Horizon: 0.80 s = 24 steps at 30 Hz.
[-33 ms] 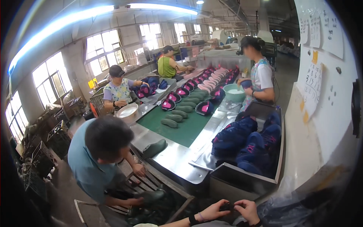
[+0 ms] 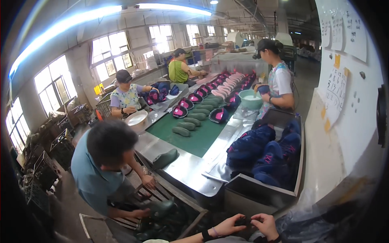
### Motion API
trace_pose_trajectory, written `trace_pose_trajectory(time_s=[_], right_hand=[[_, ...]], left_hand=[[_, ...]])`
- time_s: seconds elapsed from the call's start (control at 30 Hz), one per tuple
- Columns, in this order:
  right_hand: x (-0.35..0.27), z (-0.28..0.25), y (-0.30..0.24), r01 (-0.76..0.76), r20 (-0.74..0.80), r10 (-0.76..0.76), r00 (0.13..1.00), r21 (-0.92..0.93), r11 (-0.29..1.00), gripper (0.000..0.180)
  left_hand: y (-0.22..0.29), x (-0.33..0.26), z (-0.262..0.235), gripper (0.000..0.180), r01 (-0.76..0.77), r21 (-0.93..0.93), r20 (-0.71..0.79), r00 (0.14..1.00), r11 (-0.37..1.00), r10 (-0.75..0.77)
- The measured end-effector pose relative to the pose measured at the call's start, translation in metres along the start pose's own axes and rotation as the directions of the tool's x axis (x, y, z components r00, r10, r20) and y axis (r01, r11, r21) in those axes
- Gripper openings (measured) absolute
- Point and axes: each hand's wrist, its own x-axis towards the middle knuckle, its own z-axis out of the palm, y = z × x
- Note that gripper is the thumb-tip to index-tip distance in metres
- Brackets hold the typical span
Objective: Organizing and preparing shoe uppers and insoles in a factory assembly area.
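Note:
Low in the view, my left hand (image 2: 229,225) and my right hand (image 2: 265,227) come close together, fingertips facing each other. The left fingers close on a small dark thing (image 2: 242,221), too small and dim to name. My right thumb and fingers are pinched at its right side; whether they touch it, I cannot tell. Just ahead of my hands stands a metal-edged bin (image 2: 298,190) heaped with dark blue shoe uppers (image 2: 271,162) with pink lacing. To their left, a bent-over co-worker (image 2: 97,162) holds a dark green foot-shaped last (image 2: 162,204) over a crate of similar ones.
A green conveyor belt (image 2: 166,131) carries rows of green lasts, pink pieces and dark uppers. One last (image 2: 165,158) lies on the metal table end (image 2: 190,174). Other co-workers stand alongside, near a white basin (image 2: 137,118) and a green basin (image 2: 251,100). A papered wall (image 2: 344,121) rises at right.
The bent-over co-worker has shifted slightly left, and the last in that person's hand has moved a little. The co-worker at right has moved slightly. My hands look unchanged.

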Motion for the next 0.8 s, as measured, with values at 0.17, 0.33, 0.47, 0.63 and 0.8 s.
trace_pose_trajectory(time_s=[0.17, 0.33, 0.47, 0.63, 0.8], right_hand=[[-0.002, -0.004, 0.015, -0.075, 0.172, 0.088, 0.981, -0.082, 0.994, 0.019], [-0.002, 0.008, 0.018, -0.103, 0.278, 0.163, 0.947, -0.22, 0.97, 0.017], [0.005, 0.016, 0.015, 0.039, 0.262, 0.032, 0.965, -0.261, 0.965, 0.017], [0.009, 0.015, 0.013, 0.124, 0.163, -0.063, 0.985, -0.4, 0.908, 0.017], [0.008, 0.002, 0.019, 0.187, 0.224, -0.08, 0.971, -0.51, 0.839, 0.018]], left_hand=[[0.009, -0.006, -0.011, 0.029, 0.158, -0.112, 0.038, 0.987, 0.981, -0.155], [-0.005, -0.012, -0.007, 0.021, 0.101, -0.25, -0.205, 0.966, 0.963, -0.155], [-0.018, -0.014, -0.013, 0.022, 0.181, -0.147, -0.167, 0.965, 0.972, -0.205], [-0.011, -0.006, -0.013, 0.022, 0.196, -0.21, -0.149, 0.962, 0.958, -0.229], [-0.001, 0.009, -0.009, 0.026, 0.126, -0.356, -0.219, 0.952, 0.926, -0.214]])
